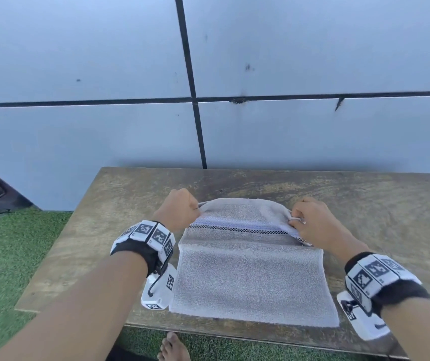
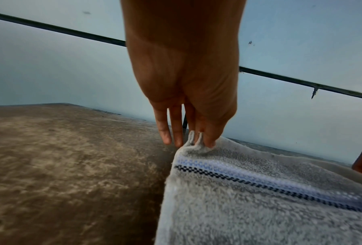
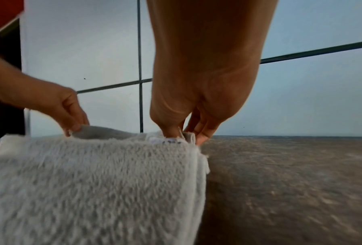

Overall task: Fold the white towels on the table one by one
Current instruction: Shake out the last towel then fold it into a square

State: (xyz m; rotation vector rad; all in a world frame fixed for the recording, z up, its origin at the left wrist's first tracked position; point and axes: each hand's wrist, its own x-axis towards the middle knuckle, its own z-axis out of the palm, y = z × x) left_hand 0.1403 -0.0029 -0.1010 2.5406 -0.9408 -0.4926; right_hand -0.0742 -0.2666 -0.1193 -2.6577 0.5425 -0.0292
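Head view: a white towel [image 1: 253,280] lies in the middle of the wooden surface [image 1: 99,230], long axis running away from the person. The left hand [image 1: 180,212] and right hand [image 1: 310,220] each pinch a far corner, lifted, equally near, so the fold likely comes toward the near edge.

Left wrist view: the thumb and a finger [image 2: 209,139] pinch the corner beside the striped band [image 2: 259,177]; the other fingers hang straight.

Right wrist view: fingers [image 3: 171,131] clamp the doubled edge.

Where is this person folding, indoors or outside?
Hard to say; perhaps a patio or terrace. A worn wooden table stands on artificial grass against a pale panelled wall.
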